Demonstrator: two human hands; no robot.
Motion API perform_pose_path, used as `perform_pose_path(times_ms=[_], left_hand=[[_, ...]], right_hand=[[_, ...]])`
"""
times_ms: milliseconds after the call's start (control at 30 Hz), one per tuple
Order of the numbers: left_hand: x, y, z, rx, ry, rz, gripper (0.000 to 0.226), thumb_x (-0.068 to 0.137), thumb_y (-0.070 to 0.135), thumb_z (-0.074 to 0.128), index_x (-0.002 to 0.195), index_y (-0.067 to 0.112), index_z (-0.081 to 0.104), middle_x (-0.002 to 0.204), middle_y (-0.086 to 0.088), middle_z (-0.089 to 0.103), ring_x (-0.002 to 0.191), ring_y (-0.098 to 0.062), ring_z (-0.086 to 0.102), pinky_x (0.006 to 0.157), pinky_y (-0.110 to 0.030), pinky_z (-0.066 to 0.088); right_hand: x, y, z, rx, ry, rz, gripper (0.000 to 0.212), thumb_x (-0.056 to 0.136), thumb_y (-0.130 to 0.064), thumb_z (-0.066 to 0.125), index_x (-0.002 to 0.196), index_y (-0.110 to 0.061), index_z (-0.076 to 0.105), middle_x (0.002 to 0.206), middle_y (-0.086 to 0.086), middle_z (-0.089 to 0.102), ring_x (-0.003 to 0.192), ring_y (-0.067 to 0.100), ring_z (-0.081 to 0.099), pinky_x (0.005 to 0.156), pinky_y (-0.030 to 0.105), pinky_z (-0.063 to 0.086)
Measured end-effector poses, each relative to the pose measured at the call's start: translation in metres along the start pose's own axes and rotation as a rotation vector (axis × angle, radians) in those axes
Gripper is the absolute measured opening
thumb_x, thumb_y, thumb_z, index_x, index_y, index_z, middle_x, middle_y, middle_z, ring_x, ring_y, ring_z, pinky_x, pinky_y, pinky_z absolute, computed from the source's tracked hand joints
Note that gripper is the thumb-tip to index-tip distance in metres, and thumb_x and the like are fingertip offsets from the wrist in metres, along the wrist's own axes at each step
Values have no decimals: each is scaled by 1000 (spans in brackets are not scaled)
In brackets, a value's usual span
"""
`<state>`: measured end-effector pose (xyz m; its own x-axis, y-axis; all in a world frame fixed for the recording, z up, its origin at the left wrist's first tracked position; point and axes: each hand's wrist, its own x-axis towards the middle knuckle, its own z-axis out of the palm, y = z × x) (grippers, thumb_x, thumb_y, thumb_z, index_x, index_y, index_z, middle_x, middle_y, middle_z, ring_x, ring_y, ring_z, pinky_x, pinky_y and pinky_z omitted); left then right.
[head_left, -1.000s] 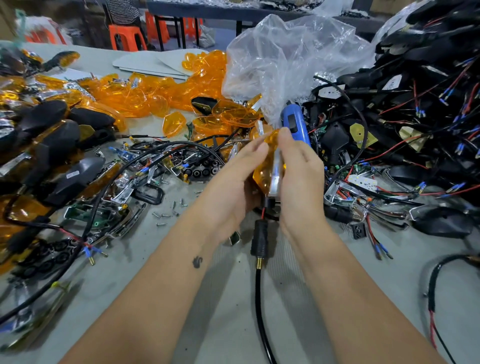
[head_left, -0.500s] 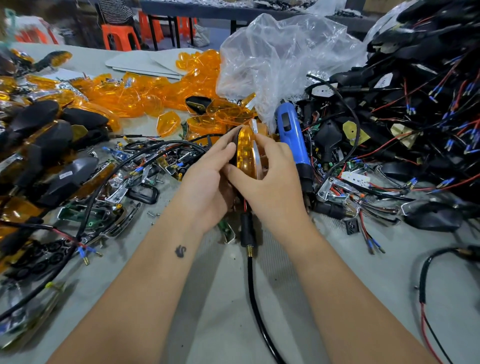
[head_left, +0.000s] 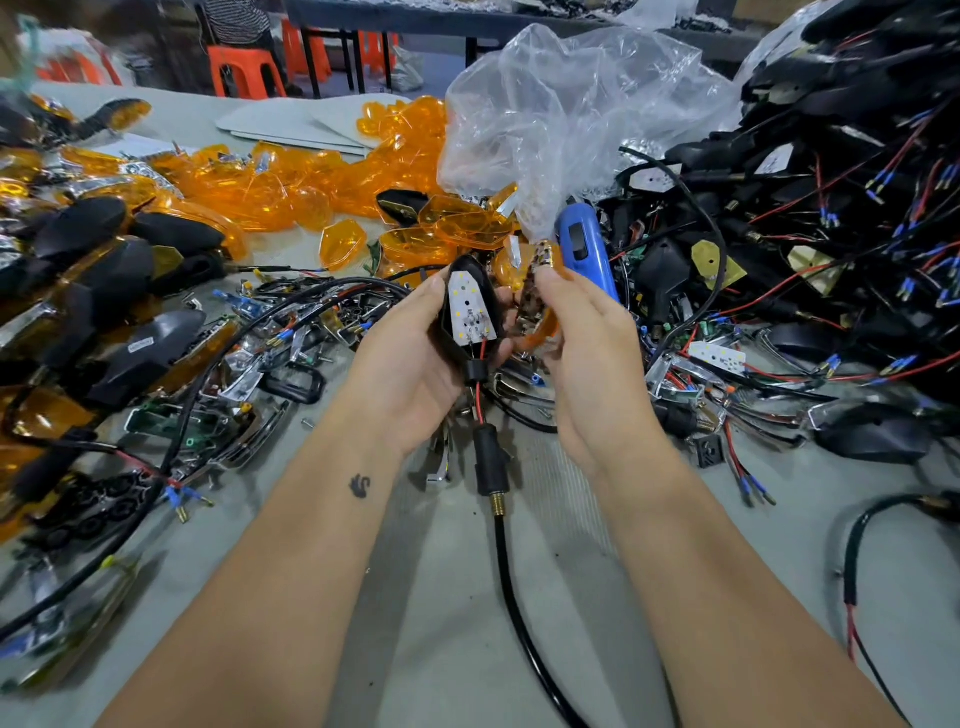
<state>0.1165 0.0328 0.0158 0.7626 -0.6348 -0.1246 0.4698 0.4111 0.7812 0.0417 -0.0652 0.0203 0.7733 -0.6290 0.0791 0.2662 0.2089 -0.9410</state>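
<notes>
step: lamp open, lens off.
left hand (head_left: 410, 374): fingers curled round black housing (head_left: 453, 340), led board (head_left: 469, 312) showing.
right hand (head_left: 587, 353): pinches amber lens (head_left: 537, 296) just beside it.
next: likely set lens aside, pull board.

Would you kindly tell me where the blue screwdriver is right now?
Head view, just right of centre: the blue screwdriver lies behind the right hand, beneath the clear plastic bag.

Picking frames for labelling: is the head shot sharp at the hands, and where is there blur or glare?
Head view: black lamp housing with white LED board in the left hand is sharp; amber lens piece in the right hand slightly smeared; orange plastic stools behind are blurred; clear plastic bag catches glare; wide-angle bending at the edges.
</notes>
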Motion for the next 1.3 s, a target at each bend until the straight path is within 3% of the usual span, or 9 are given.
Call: perform_pose_path(times_ms=[233, 367, 433, 533, 667, 767, 900, 1100, 1300], left_hand=[[-1, 6, -4, -74, -26, -4, 25, 102, 18, 42, 104, 4, 61, 87, -11, 70, 74, -21, 65, 63, -27, 58], [3, 9, -8, 19, 48, 100, 26, 98, -7, 37, 106, 4, 60, 83, -11, 72, 71, -22, 69, 63, -27, 58], [4, 10, -11, 67, 77, 150, 24, 100, -6, 40, 108, 5, 60, 83, -9, 74, 73, -21, 71, 64, -26, 58], [6, 11, -16, 114, 115, 191, 17, 102, 0, 47, 105, 5, 63, 83, -6, 74, 74, -20, 72, 63, -26, 58], [4, 11, -16, 174, 135, 176, 9, 101, 7, 53, 106, 8, 60, 82, -3, 75, 67, -15, 69, 51, -22, 52], [2, 8, -11, 188, 120, 150, 5, 99, 9, 57, 104, 8, 58, 85, -6, 74, 62, -14, 65, 47, -21, 47], [-2, 2, -4, 302, 76, 201, 16, 91, 7, 69, 101, 14, 58, 77, 4, 73, 63, -11, 64, 48, -20, 47], [-7, 1, -3, 404, -8, 248, 39, 79, -1, 78, 105, 17, 55, 93, 0, 75, 74, -10, 68, 53, -20, 49], [-9, -1, -1, 471, -63, 363, 35, 83, -2, 74, 100, 22, 56, 79, 9, 73, 73, -5, 65, 53, -19, 50]], right_hand=[[7, -2, -6, 168, 43, 110, 23, 102, -12, 42, 102, -11, 66, 78, 2, 69, 69, 14, 64, 64, 25, 54], [8, -3, -15, -634, -90, -63, 42, 92, -21, 50, 132, -26, 61, 116, -6, 61, 112, 13, 57, 88, 19, 43], [5, -1, -16, -861, -157, -198, 48, 91, -19, 59, 138, -27, 56, 111, -10, 61, 107, 8, 57, 87, 20, 46], [1, 1, -16, -810, -120, -243, 53, 86, -27, 72, 136, -32, 56, 110, -16, 65, 98, -1, 60, 91, 25, 51], [2, -6, -17, -635, -98, -194, 46, 86, -18, 68, 127, -38, 59, 96, -12, 68, 81, -3, 64, 70, 13, 52], [6, -11, -17, -292, -106, -63, 46, 88, 1, 58, 125, -26, 59, 91, -2, 70, 80, 13, 65, 77, 34, 58], [9, -13, -18, -81, -76, 43, 37, 97, -4, 53, 134, -8, 55, 116, 20, 69, 106, 38, 66, 94, 56, 54], [12, -11, -19, -84, -24, 46, 28, 100, -11, 54, 127, -10, 60, 113, 15, 71, 94, 23, 70, 90, 44, 58], [10, -9, -18, -38, -58, 60, 19, 101, -15, 54, 116, -11, 65, 101, 9, 75, 87, 17, 72, 76, 32, 59]])
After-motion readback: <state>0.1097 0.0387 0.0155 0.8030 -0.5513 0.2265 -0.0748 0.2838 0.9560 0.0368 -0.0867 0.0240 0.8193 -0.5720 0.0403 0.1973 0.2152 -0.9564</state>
